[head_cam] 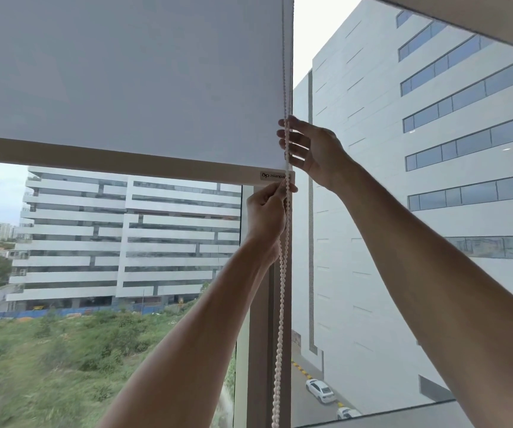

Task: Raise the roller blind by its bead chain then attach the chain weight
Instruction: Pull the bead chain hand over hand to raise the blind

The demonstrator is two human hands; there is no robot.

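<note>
The two bare forearms reach up from the bottom of the view toward the bead chain (283,273), which hangs as a doubled white strand in front of the vertical window mullion (261,319) and runs down out of sight at the lower edge. The left hand (266,217) sits just under the blind's bottom rail (110,162), its grip curled and pinched round the chain. The right hand (312,149) is higher, beside the right edge of the roller blind (125,72); its fingers are spread and only lightly bent, touching the strands, so its grip looks relaxed rather than clenched. The blind covers roughly the upper part of the pane, so raising seems partly done. No chain weight is visible here. To do this step well, I judge that only one strand of the loop should be pulled, the one that lifts the fabric, while the other runs free; the right fingers look placed to separate the two. Pulls should go straight down, in line with the chain, in long even strokes taken hand over hand. Pulling at an angle could drag beads against the fabric edge or make the chain skip at the clutch above.
</note>
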